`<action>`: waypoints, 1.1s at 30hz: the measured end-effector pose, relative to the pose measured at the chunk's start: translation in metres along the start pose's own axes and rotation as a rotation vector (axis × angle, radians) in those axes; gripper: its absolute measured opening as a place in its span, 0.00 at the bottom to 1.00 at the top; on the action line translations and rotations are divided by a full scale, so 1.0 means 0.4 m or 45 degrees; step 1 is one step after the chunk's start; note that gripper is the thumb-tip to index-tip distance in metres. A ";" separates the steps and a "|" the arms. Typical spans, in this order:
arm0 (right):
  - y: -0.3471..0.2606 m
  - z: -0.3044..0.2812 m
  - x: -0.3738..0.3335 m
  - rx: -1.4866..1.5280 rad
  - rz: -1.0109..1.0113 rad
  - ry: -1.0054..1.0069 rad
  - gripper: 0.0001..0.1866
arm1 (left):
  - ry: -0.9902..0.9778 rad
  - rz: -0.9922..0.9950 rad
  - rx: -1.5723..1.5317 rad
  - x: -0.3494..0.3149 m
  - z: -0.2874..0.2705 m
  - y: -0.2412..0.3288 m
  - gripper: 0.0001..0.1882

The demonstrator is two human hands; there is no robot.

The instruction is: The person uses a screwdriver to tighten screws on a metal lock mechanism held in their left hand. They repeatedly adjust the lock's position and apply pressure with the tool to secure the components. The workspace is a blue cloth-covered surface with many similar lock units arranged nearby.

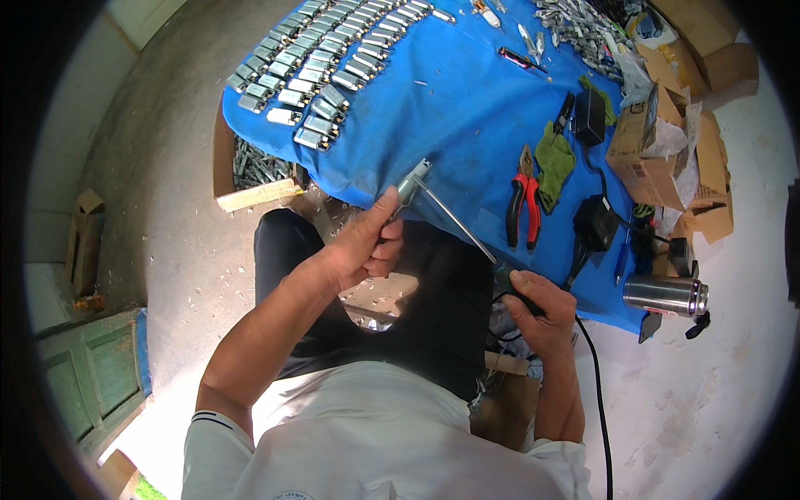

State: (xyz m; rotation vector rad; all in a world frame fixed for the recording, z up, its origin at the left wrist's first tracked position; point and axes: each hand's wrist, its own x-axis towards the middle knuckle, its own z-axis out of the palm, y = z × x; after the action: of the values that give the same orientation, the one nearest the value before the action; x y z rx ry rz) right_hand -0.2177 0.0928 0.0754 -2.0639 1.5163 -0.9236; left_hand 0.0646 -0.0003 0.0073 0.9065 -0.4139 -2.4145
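A: Your white shirt [375, 442] fills the 6 o'clock edge, nearest the lens, with black trousers [433, 292] above it. How much looks done?

B: Going by size, the blue cloth [467, 108] spreads from 12 to 3 o'clock. At 11 o'clock on it, rows of small metal pieces [325, 58] lie in neat order, which I judge to be finished work. A loose heap of similar pieces [583, 29] at 1 o'clock looks still waiting.

A: And the item in hand?

B: Your left hand [362, 246], near centre, has its fingers clamped around one metal piece [411, 185] at the cloth's near edge. Your right hand [542, 312], at 4 o'clock from it, is closed on the handle of a corded rod tool [458, 218] whose tip meets that piece. So this one appears mid-process.

A: Anything idle?

B: Cardboard boxes [658, 150] at 3 o'clock, a steel flask [665, 295], red-handled pliers [523, 196].
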 end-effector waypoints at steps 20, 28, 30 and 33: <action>0.081 -0.137 0.132 0.313 0.605 -0.384 0.16 | -0.041 -0.026 0.114 0.001 -0.020 0.019 0.31; 0.061 -0.120 0.158 0.085 0.048 -0.318 0.17 | -0.081 -0.064 0.042 0.004 -0.034 0.031 0.32; 0.035 -0.116 0.166 -0.009 -0.097 -0.299 0.18 | -0.079 -0.072 0.019 0.009 -0.039 0.036 0.32; 0.014 -0.123 0.178 -0.088 -0.166 -0.326 0.19 | -0.078 -0.063 0.024 0.007 -0.040 0.039 0.32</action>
State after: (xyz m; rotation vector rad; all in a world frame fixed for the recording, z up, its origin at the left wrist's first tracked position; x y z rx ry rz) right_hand -0.2435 0.0264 0.1246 -2.2536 1.3091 -0.6294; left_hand 0.0793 -0.0163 0.0011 0.8625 -0.4427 -2.4927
